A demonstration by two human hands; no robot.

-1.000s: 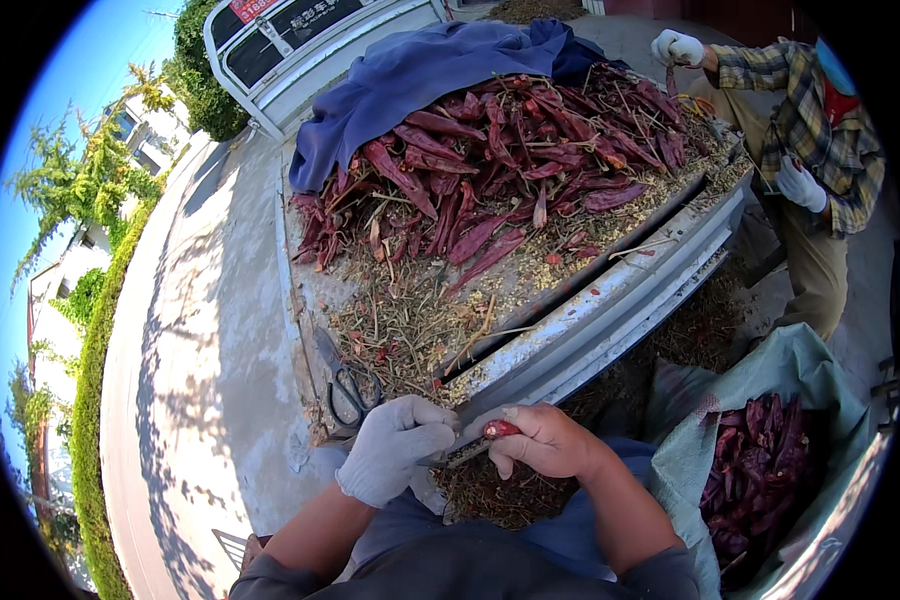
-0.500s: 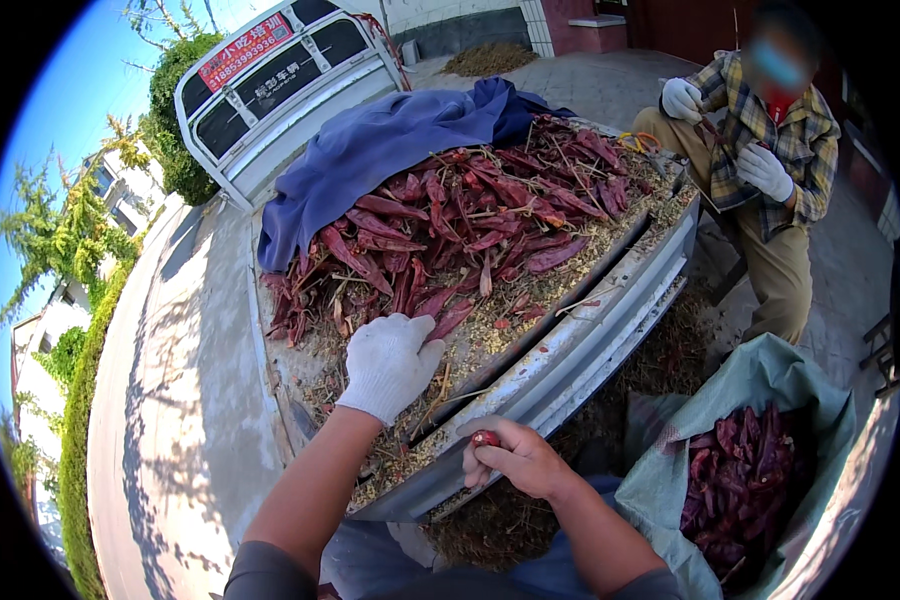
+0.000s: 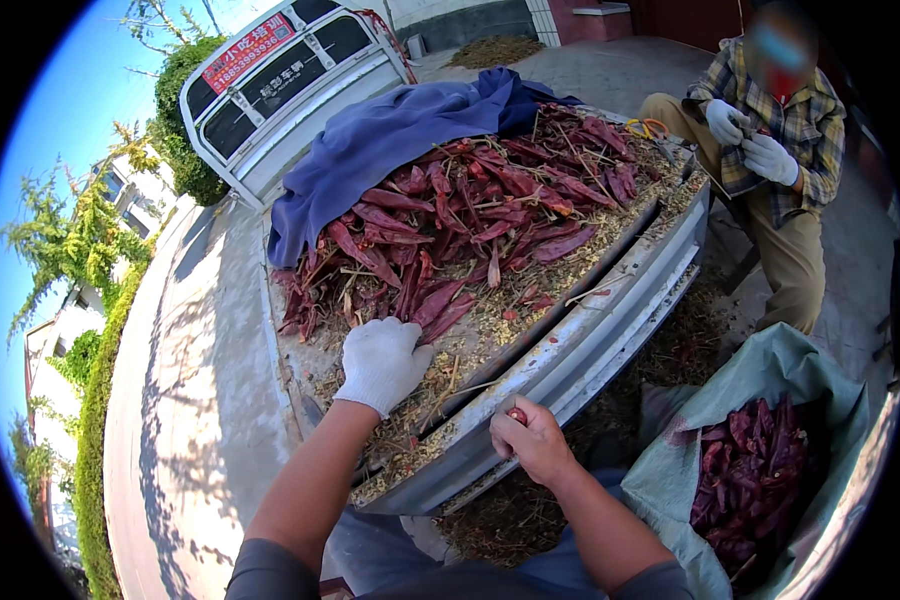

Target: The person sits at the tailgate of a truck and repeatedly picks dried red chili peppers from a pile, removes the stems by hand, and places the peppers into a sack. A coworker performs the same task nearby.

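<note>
My left hand (image 3: 384,365), in a white knitted glove, rests at the near edge of a heap of dried red chili peppers (image 3: 440,215) on the truck bed. Its thumb stands apart from the fingers, and the fingertips are partly hidden; nothing shows in it. One long chili (image 3: 440,300) lies just beyond its fingers. My bare right hand (image 3: 535,440) is closed in a fist over the bed's rear edge. A small red rounded end (image 3: 517,414) pokes out at the top of that fist; the rest of this thing is hidden.
A blue cloth (image 3: 390,140) covers the heap's far side. Seeds and stem bits litter the bed beside the metal tailgate edge (image 3: 610,310). At right, an open green woven sack (image 3: 660,490) holds dark chilies. Beyond it sits a person (image 3: 800,140) in white gloves; orange-handled scissors (image 3: 648,128) lie nearby.
The view has shifted slightly. My right fist has turned and moved a little right and up. My left hand stays by the heap. The other person's gloved hands have come together.
</note>
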